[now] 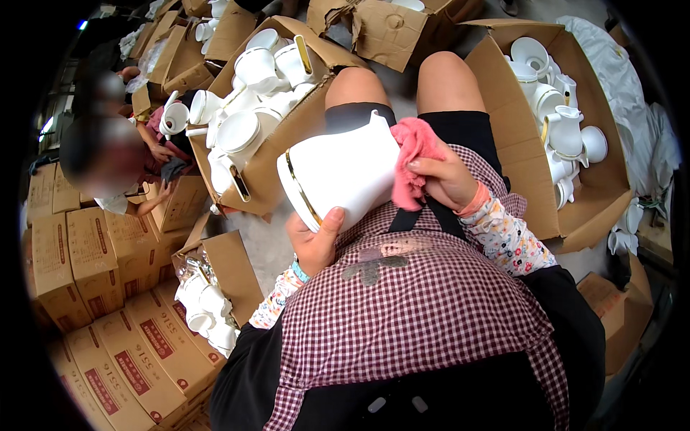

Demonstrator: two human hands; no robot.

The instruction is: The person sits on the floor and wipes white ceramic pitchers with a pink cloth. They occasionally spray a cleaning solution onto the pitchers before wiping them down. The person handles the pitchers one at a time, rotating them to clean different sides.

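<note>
A large white jug [345,169] with a gold band around its base lies tilted on its side above my lap, its spout pointing up and away. My left hand [314,241] grips the jug near the gold-banded base, thumb on the outside. A pink-red cloth [415,154] is pinched in my right hand [449,178], and it touches the jug's rim end. The fingers behind the cloth are partly hidden. The jug's handle does not show.
Open cardboard boxes of white jugs stand at the upper left [287,136] and right [496,144]. Lower left, a smaller box [233,269] has white pieces beside sealed cartons [133,366]. A co-worker's hands [162,154] hold a dark cloth. White plastic sheeting [611,79] lies far right.
</note>
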